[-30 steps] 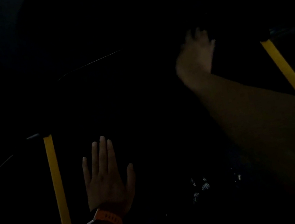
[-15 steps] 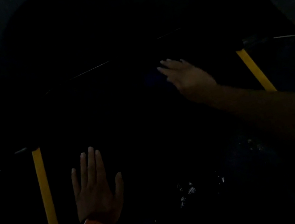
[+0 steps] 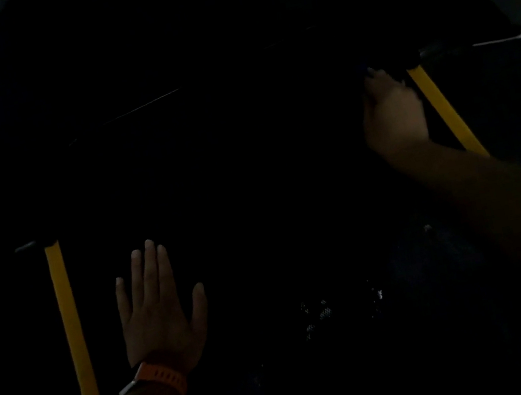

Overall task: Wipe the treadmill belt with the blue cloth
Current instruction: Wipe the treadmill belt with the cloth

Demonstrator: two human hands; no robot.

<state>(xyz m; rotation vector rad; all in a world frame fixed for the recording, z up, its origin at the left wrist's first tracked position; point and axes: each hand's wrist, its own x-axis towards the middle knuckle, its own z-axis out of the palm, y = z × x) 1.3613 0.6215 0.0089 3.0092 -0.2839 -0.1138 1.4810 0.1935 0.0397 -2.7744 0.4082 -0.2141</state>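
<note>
fingers (image 3: 153, 268) of left hand (image 3: 156, 315) flat on belt (image 3: 272, 212) — black, dim.

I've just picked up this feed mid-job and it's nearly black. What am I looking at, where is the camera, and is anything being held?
There is no machine here. These are a person's two bare hands, filmed by one camera worn on the head, looking forward and down.

The wide dark surface is the treadmill belt. A yellow stripe runs along each side of it: the left stripe and the right stripe.

The left hand lies flat on the belt with straight fingers and holds nothing. An orange strap is on its wrist.

The right hand reaches to the far end beside the right stripe, and its fingers look bent. The picture is too dark to show the cloth, so I cannot tell whether that hand holds it.
</note>
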